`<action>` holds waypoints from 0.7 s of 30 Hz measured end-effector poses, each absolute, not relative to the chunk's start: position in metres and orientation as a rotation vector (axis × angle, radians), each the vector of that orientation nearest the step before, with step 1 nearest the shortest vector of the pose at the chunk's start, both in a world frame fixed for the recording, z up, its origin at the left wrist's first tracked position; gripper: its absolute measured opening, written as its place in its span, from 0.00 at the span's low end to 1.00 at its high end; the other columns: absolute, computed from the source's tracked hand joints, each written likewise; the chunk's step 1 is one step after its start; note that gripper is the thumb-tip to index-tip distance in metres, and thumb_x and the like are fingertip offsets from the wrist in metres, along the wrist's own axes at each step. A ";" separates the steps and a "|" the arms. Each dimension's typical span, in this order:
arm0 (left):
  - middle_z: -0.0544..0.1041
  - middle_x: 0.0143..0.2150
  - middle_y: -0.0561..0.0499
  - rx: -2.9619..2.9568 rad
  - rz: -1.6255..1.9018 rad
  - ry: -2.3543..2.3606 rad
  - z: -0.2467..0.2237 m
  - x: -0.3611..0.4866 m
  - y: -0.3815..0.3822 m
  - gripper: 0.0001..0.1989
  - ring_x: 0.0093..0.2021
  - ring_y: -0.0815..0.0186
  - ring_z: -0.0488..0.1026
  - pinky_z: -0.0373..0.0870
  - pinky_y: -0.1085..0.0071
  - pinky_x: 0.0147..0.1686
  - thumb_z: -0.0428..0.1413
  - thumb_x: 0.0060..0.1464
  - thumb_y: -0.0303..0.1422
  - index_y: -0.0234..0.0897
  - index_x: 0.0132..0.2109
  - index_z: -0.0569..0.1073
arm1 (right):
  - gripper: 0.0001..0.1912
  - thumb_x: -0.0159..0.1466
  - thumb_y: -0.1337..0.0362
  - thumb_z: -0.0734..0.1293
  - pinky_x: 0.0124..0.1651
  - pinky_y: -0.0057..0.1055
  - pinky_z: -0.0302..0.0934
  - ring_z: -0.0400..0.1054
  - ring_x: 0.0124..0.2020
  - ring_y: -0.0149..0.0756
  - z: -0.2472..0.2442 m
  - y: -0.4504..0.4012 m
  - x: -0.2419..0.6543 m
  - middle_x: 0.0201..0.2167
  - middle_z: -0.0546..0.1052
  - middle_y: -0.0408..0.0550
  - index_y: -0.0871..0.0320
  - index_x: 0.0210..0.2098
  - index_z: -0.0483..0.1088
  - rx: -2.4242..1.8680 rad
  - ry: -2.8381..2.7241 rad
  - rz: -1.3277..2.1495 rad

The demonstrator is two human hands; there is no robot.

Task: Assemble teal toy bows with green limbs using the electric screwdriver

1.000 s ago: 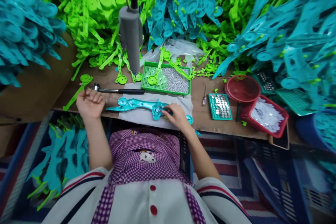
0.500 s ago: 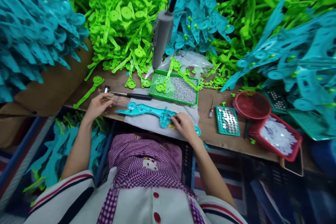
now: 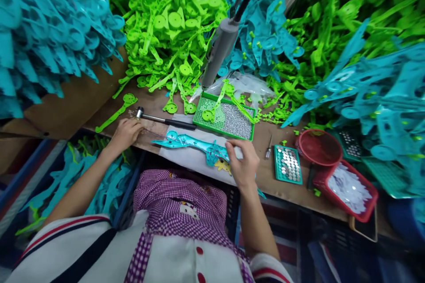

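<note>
A long blue plastic part [image 3: 195,141] lies on a white cloth [image 3: 172,154] at the table's front edge. My right hand [image 3: 244,159] is over the part's right end, fingers curled, and a small yellow piece [image 3: 223,166] shows beside it. What its fingertips hold, if anything, cannot be made out. On the left, my left hand [image 3: 128,132] is closed near the head of a hammer [image 3: 166,120], its fingertips pinched on something too small to tell. The hammer lies behind the blue part.
A green tray [image 3: 224,128] of small metal pieces sits behind the cloth, under a hanging grey screwdriver [image 3: 219,51]. Rightward are a teal tray of discs [image 3: 287,164], a red bowl [image 3: 318,147] and a red basket [image 3: 360,212]. Green and blue parts are piled behind.
My right hand has lifted a little and moved right along the blue part, uncovering more of the yellow piece. My left hand remains near the hammer head. The view has shifted slightly.
</note>
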State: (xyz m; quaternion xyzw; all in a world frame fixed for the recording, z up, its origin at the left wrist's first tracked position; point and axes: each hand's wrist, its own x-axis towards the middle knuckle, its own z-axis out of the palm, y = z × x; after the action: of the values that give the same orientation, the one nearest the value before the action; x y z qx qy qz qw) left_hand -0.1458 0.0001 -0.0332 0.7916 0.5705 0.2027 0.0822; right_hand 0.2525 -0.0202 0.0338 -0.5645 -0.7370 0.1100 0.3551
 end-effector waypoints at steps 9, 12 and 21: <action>0.76 0.51 0.43 2.034 1.029 1.969 -0.022 -0.099 0.003 0.14 0.54 0.55 0.71 0.60 0.55 0.59 0.51 0.58 0.28 0.39 0.49 0.76 | 0.19 0.68 0.69 0.56 0.63 0.54 0.43 0.62 0.57 0.52 0.013 0.108 0.127 0.53 0.75 0.63 0.60 0.56 0.68 -1.634 -2.462 0.319; 0.78 0.50 0.45 2.232 0.617 1.752 -0.022 -0.091 0.032 0.13 0.53 0.54 0.71 0.55 0.51 0.61 0.53 0.60 0.29 0.43 0.50 0.77 | 0.22 0.67 0.69 0.56 0.63 0.56 0.41 0.62 0.58 0.55 0.004 0.114 0.120 0.54 0.74 0.66 0.63 0.60 0.64 -1.732 -2.408 0.299; 0.78 0.45 0.46 2.288 0.530 1.684 -0.039 -0.097 0.093 0.12 0.50 0.55 0.70 0.60 0.55 0.55 0.57 0.59 0.33 0.45 0.48 0.81 | 0.20 0.58 0.62 0.66 0.58 0.52 0.51 0.65 0.56 0.54 0.000 0.135 0.132 0.53 0.74 0.61 0.61 0.49 0.70 -1.638 -2.275 0.681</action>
State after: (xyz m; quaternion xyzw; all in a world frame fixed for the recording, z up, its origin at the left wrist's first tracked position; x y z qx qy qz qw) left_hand -0.0966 0.0932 -0.0387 0.7856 0.5780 0.1818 0.1255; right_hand 0.1320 0.1349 0.0002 -0.5630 -0.7822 0.2342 0.1280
